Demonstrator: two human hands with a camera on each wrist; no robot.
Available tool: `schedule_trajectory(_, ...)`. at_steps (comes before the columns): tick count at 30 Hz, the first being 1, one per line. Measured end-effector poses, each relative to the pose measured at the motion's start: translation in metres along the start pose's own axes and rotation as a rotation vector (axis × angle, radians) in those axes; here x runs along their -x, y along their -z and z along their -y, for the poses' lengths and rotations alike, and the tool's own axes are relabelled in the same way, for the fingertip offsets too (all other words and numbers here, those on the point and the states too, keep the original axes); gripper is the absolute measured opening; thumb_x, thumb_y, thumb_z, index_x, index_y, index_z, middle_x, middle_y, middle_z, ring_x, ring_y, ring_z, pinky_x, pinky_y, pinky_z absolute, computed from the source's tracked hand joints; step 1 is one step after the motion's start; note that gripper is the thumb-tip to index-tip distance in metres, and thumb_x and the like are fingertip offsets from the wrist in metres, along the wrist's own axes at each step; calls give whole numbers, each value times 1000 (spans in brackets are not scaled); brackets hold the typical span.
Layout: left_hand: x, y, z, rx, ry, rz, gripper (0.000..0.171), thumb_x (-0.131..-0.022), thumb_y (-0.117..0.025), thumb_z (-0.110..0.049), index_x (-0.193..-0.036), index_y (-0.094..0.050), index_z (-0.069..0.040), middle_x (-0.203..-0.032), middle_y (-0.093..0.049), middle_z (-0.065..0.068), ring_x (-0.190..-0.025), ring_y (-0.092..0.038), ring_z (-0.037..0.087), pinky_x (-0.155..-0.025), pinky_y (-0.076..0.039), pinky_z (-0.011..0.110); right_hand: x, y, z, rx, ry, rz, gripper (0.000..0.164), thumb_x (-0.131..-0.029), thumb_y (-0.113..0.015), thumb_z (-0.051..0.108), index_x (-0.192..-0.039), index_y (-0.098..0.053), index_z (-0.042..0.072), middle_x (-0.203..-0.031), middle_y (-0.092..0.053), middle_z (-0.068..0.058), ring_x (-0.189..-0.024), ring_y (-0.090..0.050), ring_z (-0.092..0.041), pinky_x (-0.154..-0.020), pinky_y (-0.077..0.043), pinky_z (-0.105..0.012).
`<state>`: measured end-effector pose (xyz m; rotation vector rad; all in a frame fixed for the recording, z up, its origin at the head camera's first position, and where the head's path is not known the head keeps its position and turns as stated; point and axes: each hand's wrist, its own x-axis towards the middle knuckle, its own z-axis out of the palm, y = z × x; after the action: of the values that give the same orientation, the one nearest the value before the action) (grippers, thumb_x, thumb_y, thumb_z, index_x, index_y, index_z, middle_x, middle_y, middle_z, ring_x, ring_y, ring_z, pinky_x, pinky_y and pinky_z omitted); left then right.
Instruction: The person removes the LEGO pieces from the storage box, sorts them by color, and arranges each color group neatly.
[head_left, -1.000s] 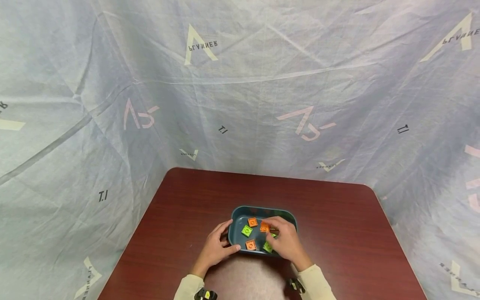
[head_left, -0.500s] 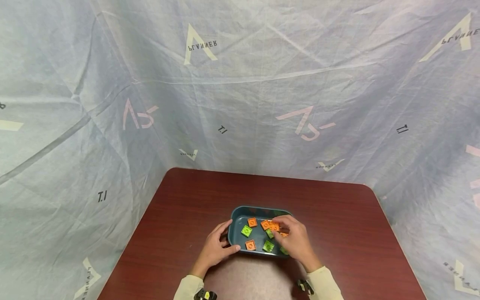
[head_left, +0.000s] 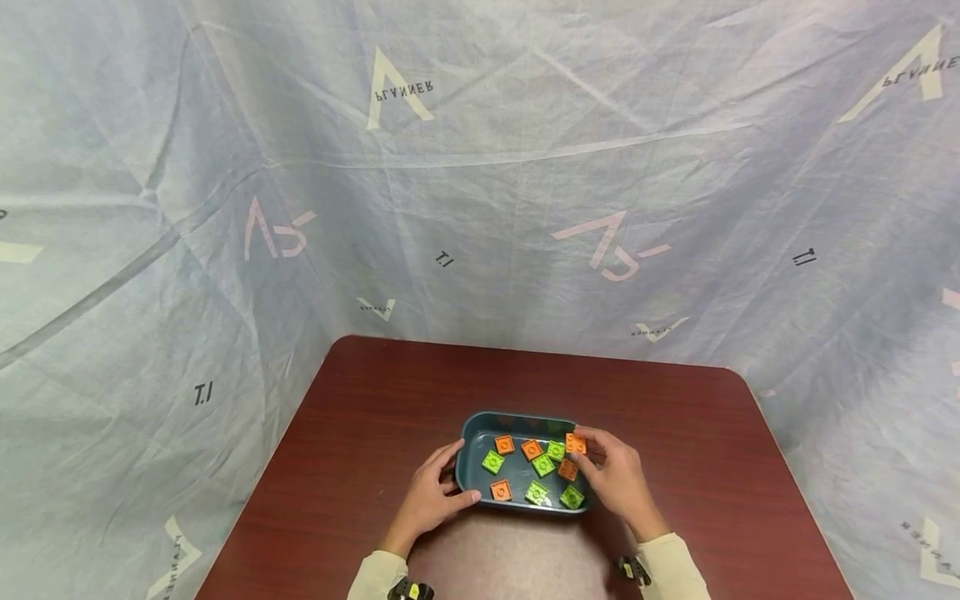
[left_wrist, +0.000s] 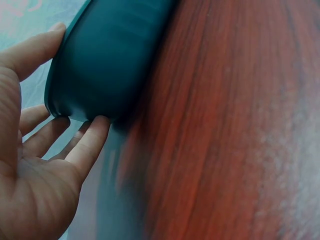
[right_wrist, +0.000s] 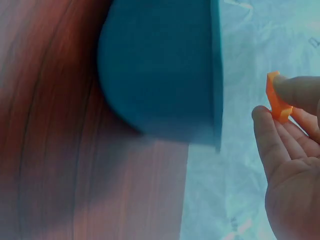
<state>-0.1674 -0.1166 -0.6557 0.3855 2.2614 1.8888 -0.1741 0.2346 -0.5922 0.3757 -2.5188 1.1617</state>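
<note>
In the head view my left hand (head_left: pixel 432 502) holds the left end of a dark teal plastic bin (head_left: pixel 517 507). Its thumb is at the rim and its fingers are spread against the end wall, as the left wrist view shows on the bin (left_wrist: pixel 110 60). My right hand (head_left: pixel 624 477) pinches an orange toy brick (head_left: pixel 576 443), studs showing, over the bin's right end. The right wrist view has this orange brick (right_wrist: pixel 276 100) between thumb and fingers, higher than the rim. Loose in the bin lie several orange bricks (head_left: pixel 504 445) and several green bricks (head_left: pixel 493 462).
The bin stands on a dark red wood-grain table (head_left: pixel 405 392), near its front middle. A grey printed cloth (head_left: pixel 480 208) hangs behind the table and along both sides. Both wrists wear dark straps with a camera.
My right hand has moved rightward from the middle of the bin to its right end, now pinching an orange brick. More bricks show where it was. My left hand has stayed put.
</note>
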Motion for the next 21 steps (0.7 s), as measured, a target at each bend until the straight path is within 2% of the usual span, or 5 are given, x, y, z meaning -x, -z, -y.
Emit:
schedule_trajectory(6,-1,-1,0,10,15,6,92,-88,-89,-16,-165,-38,-15,-163,-41,18,-135,-61,41,-92,-62,30,-6,13,-21,5,-66,-20,39,-87,-84,-3,-124,-72,1,-121,-73,-12,-106,-77,-30,-86,-64,-36)
schedule_trajectory(11,0,0,-1,9,13,1,91,-88,-89,-16,-164,-39,-14,-163,-41,20,-134,-61,42,-92,-63,31,-9,20,-41,22,-125,-25,38,-90,-81,-3,-127,-70,2,-125,-71,-14,-113,-75,-35,-90,-62,-43)
schedule_trajectory(21,1,0,-1,28,38,4,91,-88,-89,-16,-164,-39,-15,-164,-40,19,-138,-58,43,-95,-62,36,-15,19,-76,76,-190,-5,42,-93,-80,1,-133,-71,3,-132,-73,-18,-118,-73,-39,-93,-61,-52)
